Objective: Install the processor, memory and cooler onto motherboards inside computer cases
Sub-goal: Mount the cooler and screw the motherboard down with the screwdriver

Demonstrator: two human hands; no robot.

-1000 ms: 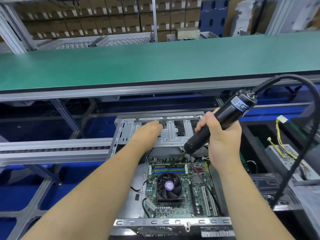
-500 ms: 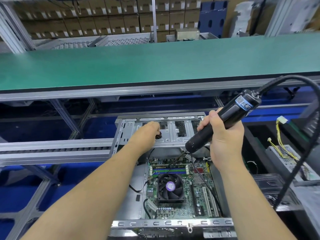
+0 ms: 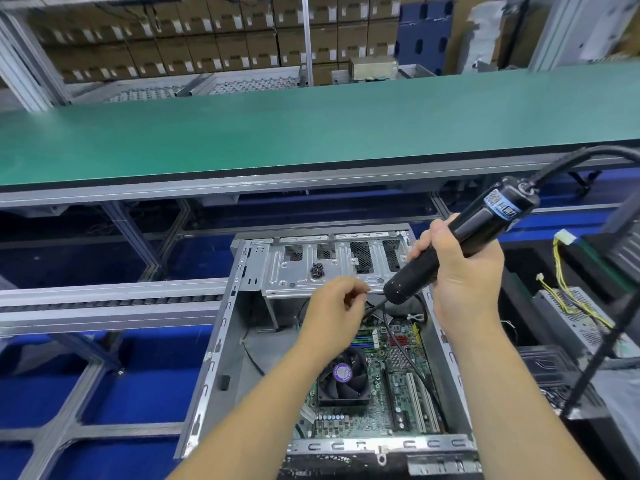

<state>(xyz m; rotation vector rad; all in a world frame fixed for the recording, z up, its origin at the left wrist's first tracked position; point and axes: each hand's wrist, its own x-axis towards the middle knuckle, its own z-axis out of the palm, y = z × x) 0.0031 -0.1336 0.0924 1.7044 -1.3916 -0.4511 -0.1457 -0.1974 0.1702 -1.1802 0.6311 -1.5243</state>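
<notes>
Grey steel frames the job: we work over an open computer case [image 3: 221, 341] lying on its side on the assembly line, with the motherboard [image 3: 391, 386] already bedded on its floor. Our cooler [image 3: 343, 375], a black fan with a purple badge at its hub, sits squarely on the board, so we judge the processor to be in place beneath it, though nothing of it shows. Green and blue memory slots [image 3: 363, 339] lie just beyond the fan, partly hidden by our left wrist; we cannot tell whether sticks are seated in them.

Our right hand [image 3: 460, 271] wraps all its fingers around the black barrel of an electric screwdriver [image 3: 450, 244], which slants down to the left with its bit aimed into the case near the far edge of the board. Our left hand [image 3: 336, 310] hovers just beside the bit, fingers curled in with thumb and forefinger closed as if pinching a screw, but anything held there is too small to make out. A small dark heap of screws [image 3: 317, 270] rests on the drive bay plate [image 3: 332, 268] at the far end of the case.

By our reading, the main parts are placed and the fastening is what is left. Behind the case runs a green conveyor belt [image 3: 311, 133]; a power supply [image 3: 575, 317] with yellow wires waits to the right.
</notes>
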